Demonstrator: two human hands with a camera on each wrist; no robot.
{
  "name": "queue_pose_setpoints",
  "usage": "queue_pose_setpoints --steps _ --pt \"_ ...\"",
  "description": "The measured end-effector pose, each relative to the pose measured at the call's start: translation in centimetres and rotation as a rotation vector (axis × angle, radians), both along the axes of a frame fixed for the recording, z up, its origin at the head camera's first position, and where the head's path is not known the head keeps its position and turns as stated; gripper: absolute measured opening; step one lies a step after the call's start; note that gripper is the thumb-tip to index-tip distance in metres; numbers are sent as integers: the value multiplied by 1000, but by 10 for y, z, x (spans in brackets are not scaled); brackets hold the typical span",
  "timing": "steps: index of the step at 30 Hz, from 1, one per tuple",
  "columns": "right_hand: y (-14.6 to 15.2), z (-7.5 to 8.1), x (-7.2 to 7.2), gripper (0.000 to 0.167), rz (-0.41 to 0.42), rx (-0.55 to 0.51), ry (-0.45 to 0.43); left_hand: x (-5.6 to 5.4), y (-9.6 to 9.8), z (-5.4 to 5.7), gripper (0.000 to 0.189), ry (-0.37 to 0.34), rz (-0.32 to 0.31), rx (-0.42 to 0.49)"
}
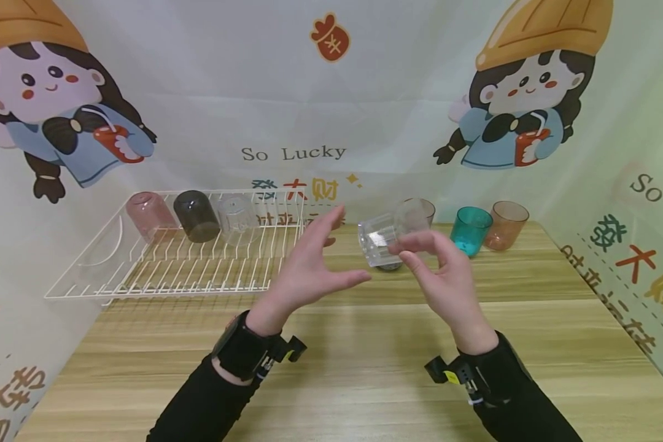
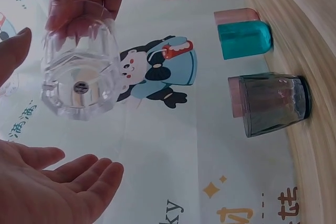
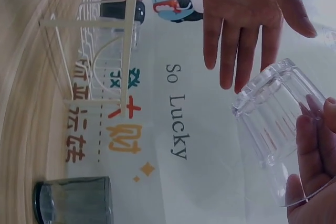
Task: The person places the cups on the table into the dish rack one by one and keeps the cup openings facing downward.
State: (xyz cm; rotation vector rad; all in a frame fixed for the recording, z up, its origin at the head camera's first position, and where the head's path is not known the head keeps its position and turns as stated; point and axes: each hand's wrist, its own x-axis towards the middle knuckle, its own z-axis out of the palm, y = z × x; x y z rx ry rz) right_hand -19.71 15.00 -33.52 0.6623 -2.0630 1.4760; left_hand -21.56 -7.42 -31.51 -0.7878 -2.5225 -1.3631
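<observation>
My right hand [image 1: 450, 282] pinches a clear drinking glass [image 1: 377, 239] near its rim, thumb on one side and fingers on the other. The glass is tilted on its side, its thick faceted base pointing left. My left hand [image 1: 306, 264] is held apart from the glass, fingers extended and thumb spread, facing the base. In the left wrist view the clear glass [image 2: 81, 72] shows its base, with my left fingers [image 2: 86, 174] spread below it. Below the held glass, a grey glass [image 2: 275, 106] stands upright on the table, largely hidden in the head view.
A white wire rack [image 1: 160, 293] at left bears upside-down pink [image 1: 148, 212], dark grey [image 1: 196, 215] and clear [image 1: 236, 218] glasses. At the right back stand a teal glass [image 1: 471, 230], an orange-pink glass [image 1: 506, 224] and another glass [image 1: 428, 209] behind the held one. Printed cloth backs the wooden table [image 1: 337, 368].
</observation>
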Motion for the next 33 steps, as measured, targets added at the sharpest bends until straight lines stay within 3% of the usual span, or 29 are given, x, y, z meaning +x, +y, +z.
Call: queue_pose_setpoints --steps 6,19,26,33 --pt "-5 1 1 15 59 -133 -65 -1 6 -1 114 -2 -4 66" --pt "-18 -2 3 15 168 -275 -64 -2 18 1 108 -52 -33 230" --pt "-22 -3 2 12 212 -324 -39 -1 21 2 89 0 -54 285" --pt "-25 -5 2 10 226 -344 -21 0 23 2 80 -14 -62 318"
